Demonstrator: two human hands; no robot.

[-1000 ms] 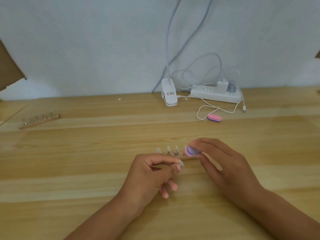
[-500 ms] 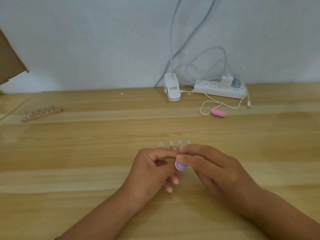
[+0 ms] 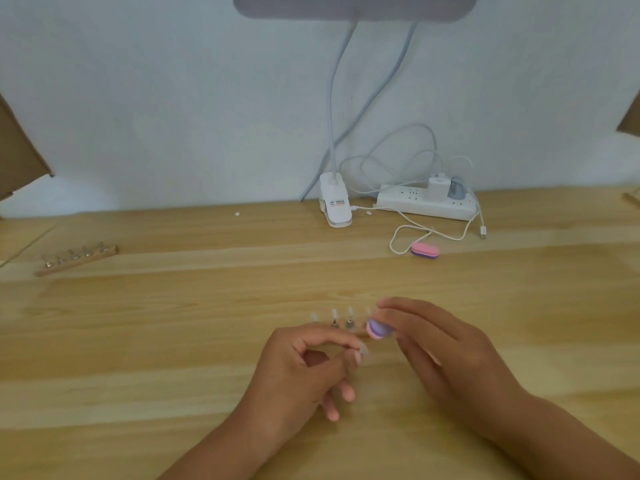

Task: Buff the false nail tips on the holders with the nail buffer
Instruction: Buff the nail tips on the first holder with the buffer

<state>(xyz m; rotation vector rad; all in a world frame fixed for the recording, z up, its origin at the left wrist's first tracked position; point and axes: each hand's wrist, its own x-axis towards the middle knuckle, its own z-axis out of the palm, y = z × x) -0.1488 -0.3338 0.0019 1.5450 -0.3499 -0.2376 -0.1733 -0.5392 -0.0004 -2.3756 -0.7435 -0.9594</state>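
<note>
Lower centre: right hand (image 3: 440, 344) grips the nail buffer (image 3: 379, 330), hiding one end of the holder (image 3: 349, 323); left hand (image 3: 304, 368) pinches a blurred nail tip (image 3: 363, 351).

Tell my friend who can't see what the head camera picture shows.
On a wooden table, the right hand holds a purple and pink nail buffer beside a row of nail tips on a holder, while the left hand pinches a small pale piece, probably a nail tip. Farther back lie a second buffer, a power strip and another holder.
</note>
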